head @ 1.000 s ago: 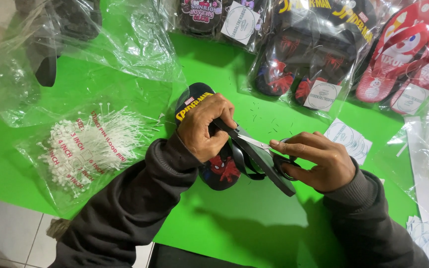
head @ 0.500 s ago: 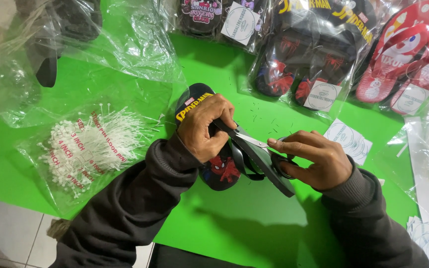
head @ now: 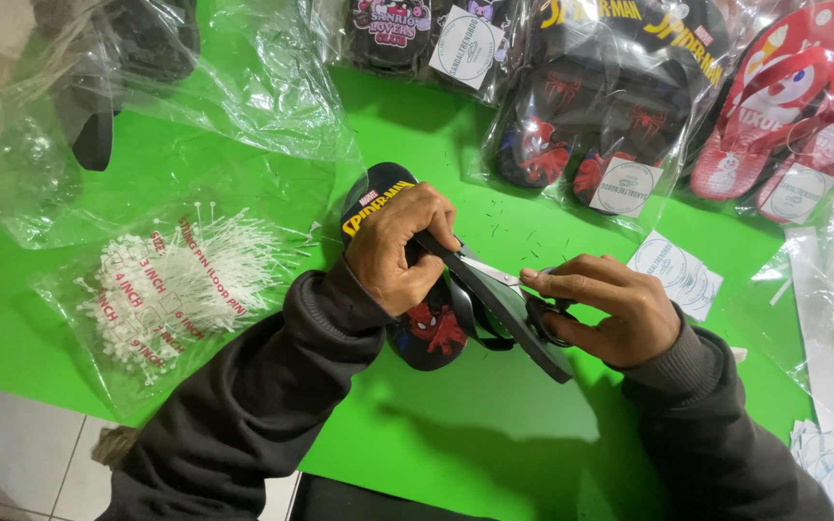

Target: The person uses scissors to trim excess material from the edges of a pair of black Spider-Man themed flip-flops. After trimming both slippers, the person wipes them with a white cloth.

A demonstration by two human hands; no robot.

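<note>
Table: a bright green tabletop (head: 243, 125) fills the view, strewn with clear plastic bags.
Bagged stock: black sandals in clear bags (head: 591, 116) line the far edge at centre; red sandals in bags (head: 784, 106) lie at far right.
Bag of ties: a clear bag of white plastic loop pins (head: 171, 289) rests to the left of the sleeves, well apart from the hands.
Sandals: a pair of black flip-flops (head: 429, 330) with a red-and-blue cartoon print sits mid-table, one atop the other, between the two hands, heels toward the wearer.
Left hand: the left hand (head: 400, 253) is clamped over the top of the pair, fingers curled tight round the upper edge, covering the strap area.
Right hand: the right hand (head: 610, 307) is closed round the dark handles of scissors (head: 523, 304), index finger stretched along the blade, which points at the left hand's fingers.
Labels: round white paper labels (head: 678, 273) lie just beyond the right hand.
</note>
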